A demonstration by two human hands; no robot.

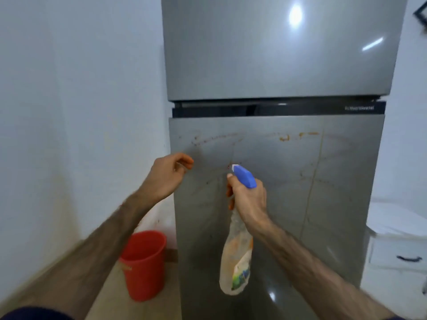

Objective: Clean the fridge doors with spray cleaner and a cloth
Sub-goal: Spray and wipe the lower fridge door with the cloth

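A tall grey fridge stands straight ahead, its upper door [277, 54] above a dark band and its lower door [335, 204] below. Orange-brown smears [284, 137] run across the top of the lower door. My right hand [250, 198] grips the neck of a clear spray bottle [236, 257] with a blue trigger head [245, 176], nozzle close to the lower door. My left hand [165, 176] hovers at the lower door's left edge, fingers loosely curled with nothing visible in them. No cloth is in view.
A red bucket [144, 264] stands on the floor left of the fridge, against the white wall [69, 112]. A white cabinet with a dark handle [397, 245] sits to the right of the fridge.
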